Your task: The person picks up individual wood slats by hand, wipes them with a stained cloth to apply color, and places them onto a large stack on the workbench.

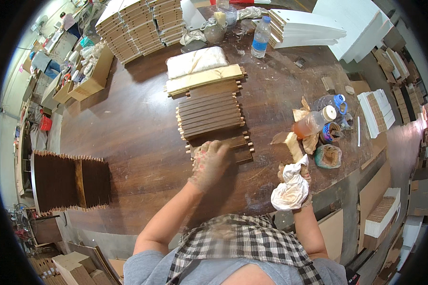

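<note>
My left hand (208, 164), slightly blurred, bends its fingers over a dark wooden slat at the near end of a row in mid-table. The hand covers much of that slat; its right end shows pale dowel pegs. Beyond it lie several brown slats (210, 114) side by side, with dowels sticking out at both ends. Farther off, a pale yellow board (204, 79) lies by a folded white cloth pad (197, 62). At the table's right near edge, my right hand (306, 176) is closed on a crumpled white rag (291, 189), which hides most of the fingers.
A large stack of dowelled slats (57, 183) stands at the left. Right of centre are a bottle of amber liquid (314, 122), jars and stained rags. A water bottle (261, 38), white panels (304, 28), stacked boards (138, 28) and a cardboard box (92, 73) line the far side.
</note>
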The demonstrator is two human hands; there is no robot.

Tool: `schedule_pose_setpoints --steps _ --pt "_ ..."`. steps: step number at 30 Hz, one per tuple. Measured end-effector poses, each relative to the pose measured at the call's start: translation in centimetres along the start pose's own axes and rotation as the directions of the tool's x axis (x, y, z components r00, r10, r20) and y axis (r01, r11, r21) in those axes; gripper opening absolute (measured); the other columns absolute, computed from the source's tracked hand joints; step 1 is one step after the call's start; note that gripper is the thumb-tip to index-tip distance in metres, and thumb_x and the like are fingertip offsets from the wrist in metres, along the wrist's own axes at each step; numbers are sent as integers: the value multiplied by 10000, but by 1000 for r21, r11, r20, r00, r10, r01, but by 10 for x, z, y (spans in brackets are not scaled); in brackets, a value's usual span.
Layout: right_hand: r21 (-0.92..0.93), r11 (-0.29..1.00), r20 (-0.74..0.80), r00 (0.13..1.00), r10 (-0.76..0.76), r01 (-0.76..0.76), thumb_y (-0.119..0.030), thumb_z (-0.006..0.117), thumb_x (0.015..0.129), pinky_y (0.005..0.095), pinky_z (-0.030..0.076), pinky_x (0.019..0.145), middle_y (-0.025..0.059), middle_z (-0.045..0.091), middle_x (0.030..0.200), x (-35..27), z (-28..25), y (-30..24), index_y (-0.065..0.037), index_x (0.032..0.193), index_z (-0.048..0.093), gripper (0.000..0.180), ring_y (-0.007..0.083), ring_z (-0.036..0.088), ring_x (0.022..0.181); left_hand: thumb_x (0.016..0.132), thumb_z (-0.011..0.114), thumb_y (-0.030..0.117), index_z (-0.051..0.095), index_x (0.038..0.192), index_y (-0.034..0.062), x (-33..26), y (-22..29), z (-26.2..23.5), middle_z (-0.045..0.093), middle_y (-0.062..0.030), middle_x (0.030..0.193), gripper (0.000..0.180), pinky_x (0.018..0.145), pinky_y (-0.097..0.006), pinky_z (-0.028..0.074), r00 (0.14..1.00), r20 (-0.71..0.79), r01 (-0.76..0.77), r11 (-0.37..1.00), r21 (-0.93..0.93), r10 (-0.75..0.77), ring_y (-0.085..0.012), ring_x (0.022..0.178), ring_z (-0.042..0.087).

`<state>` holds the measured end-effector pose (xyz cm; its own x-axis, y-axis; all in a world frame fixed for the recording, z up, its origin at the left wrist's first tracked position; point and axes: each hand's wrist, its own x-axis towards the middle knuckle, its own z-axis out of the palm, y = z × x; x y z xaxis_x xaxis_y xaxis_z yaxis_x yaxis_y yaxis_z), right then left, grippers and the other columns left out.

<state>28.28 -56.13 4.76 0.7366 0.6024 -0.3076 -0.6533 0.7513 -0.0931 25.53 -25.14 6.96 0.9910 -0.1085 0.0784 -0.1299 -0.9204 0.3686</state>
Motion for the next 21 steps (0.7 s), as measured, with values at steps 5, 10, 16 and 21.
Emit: schedule_pose_setpoints --steps 5,10,16,21 --pt "-28 998 12 998 -60 60 -259 664 905 453 510 844 200 587 1087 -7 -44 -4 61 1220 495 480 299 589 933 776 771 224 557 1282 100 8 -21 7 550 -147 1218 562 964 -473 414 992 -93 93 989 117 -82 -334 1159 508" --pt "-149 987 -82 994 -68 56 -297 660 922 430 534 793 202 620 1085 -9 -75 -11 62 1216 539 480 299 613 890 738 800 334 552 1271 70 14 -8 -13 546 -168 1192 644 969 -481 425 982 126 134 988 81 -144 -348 1150 509" --pt "-570 764 10 932 -363 304 -214 688 913 338 559 745 142 623 1107 -14 -11 11 15 1297 506 482 211 635 882 731 809 318 492 1330 27 15 -1 -1 518 -198 1226 738 972 -464 446 979 114 177 982 -68 -169 -364 1141 510" --pt "-578 720 121 913 -391 385 -142 698 899 298 569 726 96 628 1137 -21 26 19 -68 1397 473 551 167 645 872 734 816 275 393 1440 16 -9 0 -9 548 -162 1176 864 968 -438 467 965 -6 221 826 -519 -262 -304 1130 518"
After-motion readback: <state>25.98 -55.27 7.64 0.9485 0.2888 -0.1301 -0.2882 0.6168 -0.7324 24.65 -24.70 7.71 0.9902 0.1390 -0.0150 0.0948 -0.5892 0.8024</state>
